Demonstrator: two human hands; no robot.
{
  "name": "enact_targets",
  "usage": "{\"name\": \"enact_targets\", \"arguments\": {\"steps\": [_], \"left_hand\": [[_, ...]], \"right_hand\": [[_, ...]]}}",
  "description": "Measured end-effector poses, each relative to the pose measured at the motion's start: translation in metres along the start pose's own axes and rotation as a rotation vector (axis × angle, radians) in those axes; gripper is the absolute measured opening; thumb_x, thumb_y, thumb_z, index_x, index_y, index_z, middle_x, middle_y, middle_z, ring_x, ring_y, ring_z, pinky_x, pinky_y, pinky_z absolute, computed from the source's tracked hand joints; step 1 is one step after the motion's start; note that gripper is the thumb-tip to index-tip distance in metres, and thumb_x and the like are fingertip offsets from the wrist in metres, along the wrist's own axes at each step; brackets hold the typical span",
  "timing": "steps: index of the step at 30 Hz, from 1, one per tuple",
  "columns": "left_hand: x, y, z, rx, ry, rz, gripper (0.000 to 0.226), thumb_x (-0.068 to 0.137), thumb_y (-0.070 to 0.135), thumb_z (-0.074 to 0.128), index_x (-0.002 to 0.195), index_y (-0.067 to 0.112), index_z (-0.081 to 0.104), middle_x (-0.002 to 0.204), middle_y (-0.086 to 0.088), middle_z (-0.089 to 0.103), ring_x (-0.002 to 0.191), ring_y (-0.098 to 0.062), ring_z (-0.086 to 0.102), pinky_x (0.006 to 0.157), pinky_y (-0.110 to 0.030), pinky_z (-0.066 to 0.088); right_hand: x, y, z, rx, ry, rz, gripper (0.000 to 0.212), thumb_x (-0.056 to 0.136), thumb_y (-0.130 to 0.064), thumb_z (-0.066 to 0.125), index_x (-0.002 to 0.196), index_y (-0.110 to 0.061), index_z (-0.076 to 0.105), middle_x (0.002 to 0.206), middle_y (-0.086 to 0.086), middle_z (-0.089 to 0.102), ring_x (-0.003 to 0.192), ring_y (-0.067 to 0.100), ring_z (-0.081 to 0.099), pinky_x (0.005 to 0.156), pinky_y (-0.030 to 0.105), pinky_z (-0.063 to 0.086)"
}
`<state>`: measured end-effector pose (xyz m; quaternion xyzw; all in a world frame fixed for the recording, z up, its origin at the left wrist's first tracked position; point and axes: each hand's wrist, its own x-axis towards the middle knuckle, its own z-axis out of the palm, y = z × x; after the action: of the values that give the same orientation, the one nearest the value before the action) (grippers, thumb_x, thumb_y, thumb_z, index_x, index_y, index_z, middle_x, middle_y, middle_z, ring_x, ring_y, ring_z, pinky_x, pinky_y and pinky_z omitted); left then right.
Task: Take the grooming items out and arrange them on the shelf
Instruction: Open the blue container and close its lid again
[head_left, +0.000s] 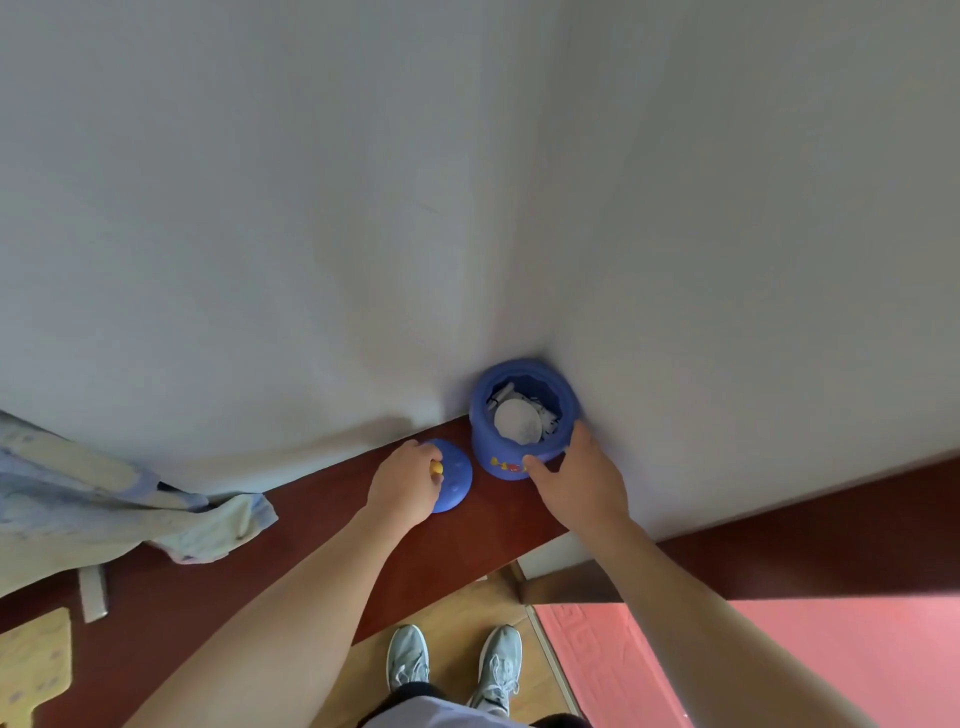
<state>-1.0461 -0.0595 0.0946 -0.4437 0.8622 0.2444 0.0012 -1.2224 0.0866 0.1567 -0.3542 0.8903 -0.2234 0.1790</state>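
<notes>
A blue round jar (519, 457) stands open in the wall corner at the right end of the dark red wooden shelf (332, 540). Inside it lie a white round item (517, 421) and several smaller white pieces. My right hand (576, 483) holds the jar's lower right side, thumb against its front. The jar's blue lid (456, 480) lies on the shelf just left of the jar. My left hand (408, 480) pinches the lid's yellow knob (437, 468).
A pale blue and cream cloth (104, 493) is draped over the shelf's left part. White walls meet behind the jar. Below the shelf are a wood floor, my grey shoes (452, 665) and a pink mat (753, 660).
</notes>
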Motion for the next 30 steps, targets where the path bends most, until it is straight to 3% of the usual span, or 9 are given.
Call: {"name": "enact_targets", "arguments": {"steps": [8, 13, 18, 25, 30], "left_hand": [[0.009, 0.006, 0.009, -0.005, 0.015, 0.032, 0.016, 0.093, 0.017, 0.055, 0.104, 0.014, 0.065, 0.102, -0.006, 0.060, 0.088, -0.024, 0.061, 0.069, -0.031, 0.044], [0.010, 0.007, 0.008, -0.009, -0.006, 0.033, 0.018, 0.092, 0.019, 0.057, 0.107, 0.015, 0.064, 0.104, -0.006, 0.060, 0.092, -0.025, 0.062, 0.073, -0.033, 0.048], [0.012, 0.012, -0.009, -0.042, 0.017, 0.043, 0.034, 0.092, 0.026, 0.060, 0.125, 0.018, 0.060, 0.118, -0.005, 0.058, 0.103, -0.024, 0.061, 0.084, -0.033, 0.049], [0.016, 0.049, -0.060, -0.121, 0.126, 0.198, 0.035, 0.092, 0.026, 0.063, 0.125, 0.017, 0.061, 0.114, -0.004, 0.059, 0.102, -0.023, 0.060, 0.084, -0.036, 0.050], [0.025, 0.083, -0.079, -0.098, 0.047, 0.326, 0.038, 0.093, 0.025, 0.062, 0.130, 0.018, 0.058, 0.118, 0.000, 0.058, 0.104, -0.019, 0.056, 0.082, -0.024, 0.039]], "right_hand": [[-0.001, 0.001, 0.000, -0.016, -0.013, 0.015, 0.083, 0.084, -0.055, 0.061, 0.148, -0.014, 0.027, 0.138, 0.005, 0.049, 0.120, 0.021, 0.053, 0.095, 0.035, 0.049], [0.000, 0.000, -0.002, -0.017, -0.021, 0.030, 0.083, 0.084, -0.055, 0.061, 0.148, -0.014, 0.027, 0.138, 0.005, 0.048, 0.121, 0.021, 0.052, 0.095, 0.035, 0.049], [0.001, -0.002, -0.004, 0.001, -0.021, 0.048, 0.081, 0.083, -0.050, 0.065, 0.145, -0.012, 0.031, 0.136, 0.006, 0.050, 0.120, 0.022, 0.052, 0.095, 0.035, 0.048], [0.001, -0.003, -0.005, 0.082, 0.007, 0.044, 0.073, 0.079, -0.044, 0.072, 0.137, -0.014, 0.041, 0.129, 0.004, 0.052, 0.114, 0.020, 0.054, 0.090, 0.032, 0.049], [0.002, -0.004, -0.006, 0.113, 0.004, 0.030, 0.081, 0.077, -0.045, 0.073, 0.142, -0.015, 0.036, 0.133, 0.005, 0.050, 0.117, 0.021, 0.052, 0.091, 0.032, 0.047]]}}
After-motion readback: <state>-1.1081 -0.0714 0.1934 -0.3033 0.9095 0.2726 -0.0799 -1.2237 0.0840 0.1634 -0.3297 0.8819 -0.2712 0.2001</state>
